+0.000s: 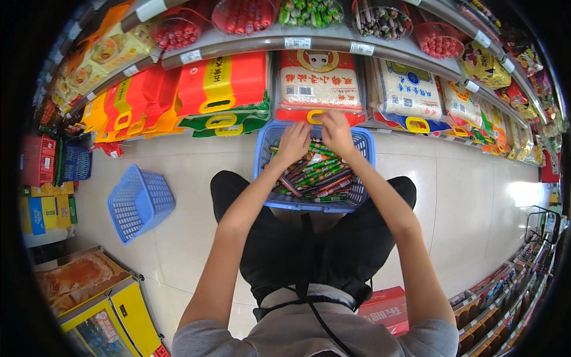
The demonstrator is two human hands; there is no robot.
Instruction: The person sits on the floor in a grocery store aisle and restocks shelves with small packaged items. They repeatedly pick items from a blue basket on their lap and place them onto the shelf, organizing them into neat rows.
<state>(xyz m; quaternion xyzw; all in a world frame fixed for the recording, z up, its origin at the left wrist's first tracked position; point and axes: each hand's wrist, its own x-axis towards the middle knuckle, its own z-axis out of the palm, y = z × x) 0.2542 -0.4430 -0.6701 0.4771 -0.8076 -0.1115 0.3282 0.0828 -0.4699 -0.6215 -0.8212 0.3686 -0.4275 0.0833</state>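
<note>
A blue plastic basket [314, 206] stands before me between my knees, holding many slim wrapped sausage sticks [319, 174] in green, dark and red wrappers. My left hand [294, 140] is over the basket's far left part, fingers pointing to the rice bag. Close beside it, my right hand [337, 134] is above the far rim, fingers bent. Both are near the yellow handle [315, 117] of a red and white rice bag [319, 85] on the low shelf. Whether either hand holds something is too small to tell.
An upper shelf [250, 46] carries round tubs of wrapped sticks, including green ones [311, 12]. Bagged goods with yellow handles [217, 104] line the lower shelf. A second blue basket [142, 203] lies on the floor at left. A red carton [384, 308] is behind me at right.
</note>
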